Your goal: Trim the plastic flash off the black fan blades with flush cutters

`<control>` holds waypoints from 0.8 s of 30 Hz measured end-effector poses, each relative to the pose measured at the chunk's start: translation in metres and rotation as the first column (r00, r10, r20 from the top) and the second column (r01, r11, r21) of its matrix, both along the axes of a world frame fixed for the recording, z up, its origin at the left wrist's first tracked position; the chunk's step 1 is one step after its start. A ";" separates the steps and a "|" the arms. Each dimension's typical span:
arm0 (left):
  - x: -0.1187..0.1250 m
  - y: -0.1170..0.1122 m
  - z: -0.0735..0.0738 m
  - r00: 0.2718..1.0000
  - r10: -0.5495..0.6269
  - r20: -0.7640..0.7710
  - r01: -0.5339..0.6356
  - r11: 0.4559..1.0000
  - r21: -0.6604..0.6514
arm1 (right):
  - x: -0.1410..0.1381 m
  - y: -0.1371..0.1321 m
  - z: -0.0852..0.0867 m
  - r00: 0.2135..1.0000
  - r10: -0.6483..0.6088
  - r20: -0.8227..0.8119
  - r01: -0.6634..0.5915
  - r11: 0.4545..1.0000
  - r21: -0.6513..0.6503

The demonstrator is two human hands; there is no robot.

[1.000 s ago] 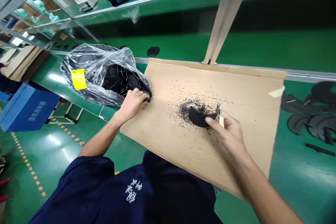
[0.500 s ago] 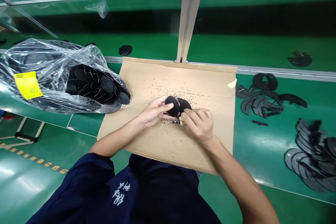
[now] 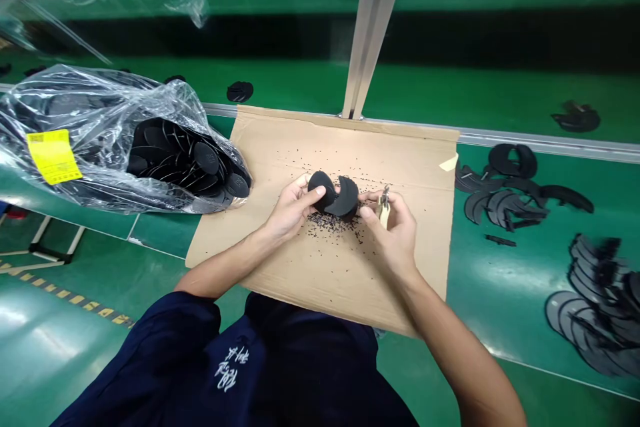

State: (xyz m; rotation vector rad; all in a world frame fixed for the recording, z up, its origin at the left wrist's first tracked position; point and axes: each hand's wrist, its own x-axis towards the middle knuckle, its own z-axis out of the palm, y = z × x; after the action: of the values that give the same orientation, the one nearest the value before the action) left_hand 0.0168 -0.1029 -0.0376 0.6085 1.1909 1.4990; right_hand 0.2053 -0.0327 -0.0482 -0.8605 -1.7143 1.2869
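My left hand (image 3: 291,205) pinches a round black plastic part (image 3: 321,188) above a brown cardboard sheet (image 3: 320,250). A second black part, crescent-shaped (image 3: 346,199), sits against it, touched by the fingers of my right hand (image 3: 393,230). That right hand is also closed on a small trimming tool (image 3: 384,203) with a pale handle and a metal tip. Black shavings (image 3: 333,223) lie scattered on the cardboard just under both hands.
A clear plastic bag (image 3: 107,137) of several black parts with a yellow label (image 3: 53,155) lies at the left. Loose black curved pieces (image 3: 505,197) and a larger pile (image 3: 597,307) lie on the green bench at the right. A metal post (image 3: 373,30) rises behind the cardboard.
A second ago my left hand was at the bag's mouth; it came back with a round black part. Both hands now hold the parts a little higher, and the tool tip shows.
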 end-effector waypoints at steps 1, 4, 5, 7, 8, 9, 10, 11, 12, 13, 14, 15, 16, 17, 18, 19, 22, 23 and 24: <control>0.003 -0.001 0.000 1.000 -0.017 -0.009 0.017 1.000 -0.003 | -0.001 0.002 -0.001 0.999 0.022 -0.036 -0.026 0.993 -0.111; 0.014 -0.003 0.000 0.998 -0.057 -0.022 0.057 0.998 -0.003 | -0.001 0.008 -0.005 0.994 -0.018 -0.107 -0.017 0.948 -0.317; 0.016 -0.004 0.000 0.998 -0.060 -0.029 0.060 0.998 0.003 | 0.000 0.010 -0.006 0.993 -0.031 -0.111 -0.011 0.935 -0.356; 0.019 -0.005 0.002 0.997 -0.058 -0.054 0.059 0.998 0.022 | 0.001 0.013 -0.005 0.994 0.016 -0.108 -0.059 0.912 -0.406; 0.019 -0.005 0.003 0.996 -0.057 -0.070 0.059 0.998 0.032 | 0.002 0.013 -0.003 0.992 0.071 -0.105 -0.109 0.900 -0.422; 0.019 -0.006 0.004 0.994 -0.057 -0.089 0.061 0.997 0.040 | 0.002 0.013 -0.001 0.987 0.125 -0.101 -0.156 0.887 -0.434; 0.019 -0.007 0.004 0.992 -0.058 -0.112 0.063 0.997 0.046 | 0.002 0.012 0.002 0.982 0.162 -0.098 -0.189 0.877 -0.441; 0.019 -0.007 0.004 0.988 -0.060 -0.143 0.068 0.997 0.049 | 0.003 0.011 0.004 0.980 0.174 -0.095 -0.198 0.875 -0.442; 0.018 -0.008 0.004 0.982 -0.065 -0.179 0.074 0.996 0.047 | 0.003 0.010 0.007 0.982 0.169 -0.086 -0.190 0.879 -0.437; 0.018 -0.008 0.003 0.972 -0.068 -0.224 0.080 0.996 0.045 | 0.003 0.009 0.009 0.986 0.152 -0.071 -0.168 0.890 -0.424; 0.017 -0.009 0.003 0.959 -0.065 -0.278 0.081 0.996 0.046 | 0.003 0.008 0.011 0.990 0.131 -0.053 -0.141 0.903 -0.405; 0.016 -0.009 0.002 0.940 -0.050 -0.339 0.073 0.996 0.055 | 0.003 0.007 0.012 0.993 0.111 -0.034 -0.116 0.916 -0.385; 0.014 -0.008 0.002 0.918 -0.017 -0.396 0.052 0.996 0.078 | 0.003 0.007 0.013 0.995 0.097 -0.020 -0.098 0.925 -0.366; 0.012 -0.007 0.002 0.899 0.032 -0.438 0.021 0.993 0.115 | 0.003 0.007 0.014 0.996 0.088 -0.014 -0.087 0.932 -0.352; 0.009 -0.006 0.002 0.886 0.087 -0.455 -0.016 0.987 0.158 | 0.003 0.008 0.014 0.997 0.079 -0.016 -0.080 0.935 -0.344; 0.006 -0.004 0.004 0.883 0.134 -0.449 -0.048 0.979 0.198 | 0.003 0.008 0.015 0.997 0.068 -0.024 -0.073 0.937 -0.341; 0.000 0.002 0.008 0.903 0.182 -0.389 -0.080 0.961 0.265 | 0.003 0.008 0.015 0.998 0.049 -0.039 -0.060 0.931 -0.360; -0.001 0.003 0.009 0.900 0.179 -0.398 -0.068 0.959 0.276 | 0.003 0.008 0.016 0.998 0.044 -0.041 -0.056 0.925 -0.375; 0.000 0.004 0.010 0.889 0.176 -0.422 -0.052 0.956 0.289 | 0.002 0.007 0.016 0.998 0.042 -0.046 -0.056 0.917 -0.394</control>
State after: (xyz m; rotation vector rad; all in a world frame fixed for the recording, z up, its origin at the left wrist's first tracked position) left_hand 0.0169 -0.0985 -0.0272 1.1323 1.3935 1.6937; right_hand 0.2076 -0.0261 -0.0320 -1.0189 -1.4754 1.7088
